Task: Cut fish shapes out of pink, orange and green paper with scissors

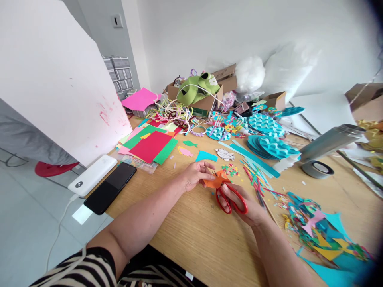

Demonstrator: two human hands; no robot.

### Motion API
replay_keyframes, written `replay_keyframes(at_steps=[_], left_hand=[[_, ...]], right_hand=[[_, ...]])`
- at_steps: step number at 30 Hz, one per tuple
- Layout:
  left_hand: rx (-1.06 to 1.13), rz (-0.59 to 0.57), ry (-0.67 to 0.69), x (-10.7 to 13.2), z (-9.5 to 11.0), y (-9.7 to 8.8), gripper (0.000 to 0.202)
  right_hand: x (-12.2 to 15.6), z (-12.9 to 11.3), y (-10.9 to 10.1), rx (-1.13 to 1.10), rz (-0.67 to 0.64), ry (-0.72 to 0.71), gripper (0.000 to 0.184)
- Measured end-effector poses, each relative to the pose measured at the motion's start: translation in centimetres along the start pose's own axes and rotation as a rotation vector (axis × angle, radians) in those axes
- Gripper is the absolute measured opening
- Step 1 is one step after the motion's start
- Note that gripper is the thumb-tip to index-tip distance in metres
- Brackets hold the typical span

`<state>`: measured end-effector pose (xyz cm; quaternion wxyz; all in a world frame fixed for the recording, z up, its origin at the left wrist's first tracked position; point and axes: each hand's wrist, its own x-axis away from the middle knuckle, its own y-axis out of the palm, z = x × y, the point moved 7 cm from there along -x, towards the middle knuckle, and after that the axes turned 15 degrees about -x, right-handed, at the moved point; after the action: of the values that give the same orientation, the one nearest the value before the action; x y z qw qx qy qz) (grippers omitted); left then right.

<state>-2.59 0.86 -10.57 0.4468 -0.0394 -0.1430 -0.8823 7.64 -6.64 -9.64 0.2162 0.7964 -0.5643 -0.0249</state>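
Pinched in my left hand [197, 175] is a piece of orange paper [214, 182] with pointed cut edges. My right hand [245, 205] grips red-handled scissors [231, 199], fingers through the loops, with the blades at the orange paper. Just beyond the paper lies a small heap of coloured paper bits [231, 170]. Near it are a blue paper piece [206, 156], a white fish cutout with drawn lines [225, 154], a pink fish cutout [185, 151] and a green fish cutout [190, 143].
Coloured paper sheets [152, 145] lie at the left, near a black phone [110, 189] and a white power bank [92, 173]. Blue wavy plates [266, 145], a steel flask [332, 141] and its lid [317, 170] stand at the right. Paper scraps [326, 227] cover the right front.
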Motion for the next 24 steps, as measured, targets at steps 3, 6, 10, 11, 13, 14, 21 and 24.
replay_keyframes(at_steps=[3,6,10,11,13,14,21,24], left_hand=[[-0.001,0.001,-0.006,0.03,-0.01,-0.04,0.054],[-0.006,-0.011,-0.008,0.07,0.04,0.05,0.055],[-0.016,-0.017,-0.012,0.14,0.14,0.13,0.056],[-0.016,-0.015,-0.013,0.16,0.17,0.13,0.056],[-0.015,-0.013,-0.012,0.18,0.23,0.14,0.056],[-0.013,-0.014,-0.012,0.18,0.25,0.15,0.056],[-0.002,-0.016,-0.001,0.22,0.30,0.15,0.054],[0.001,-0.012,0.000,0.23,0.29,0.13,0.054]], right_hand=[[0.09,-0.04,0.07,0.005,-0.009,0.009,0.051],[0.11,-0.03,0.03,0.003,0.001,0.016,0.050],[0.06,-0.01,-0.04,0.002,0.008,0.012,0.047],[0.04,-0.01,-0.03,0.000,0.005,0.008,0.047],[0.00,0.03,0.01,-0.007,-0.003,0.006,0.049],[-0.02,0.06,0.02,-0.014,-0.003,0.006,0.050],[0.00,0.14,0.15,-0.026,0.007,0.003,0.051],[0.03,0.05,0.25,-0.030,0.012,-0.004,0.050]])
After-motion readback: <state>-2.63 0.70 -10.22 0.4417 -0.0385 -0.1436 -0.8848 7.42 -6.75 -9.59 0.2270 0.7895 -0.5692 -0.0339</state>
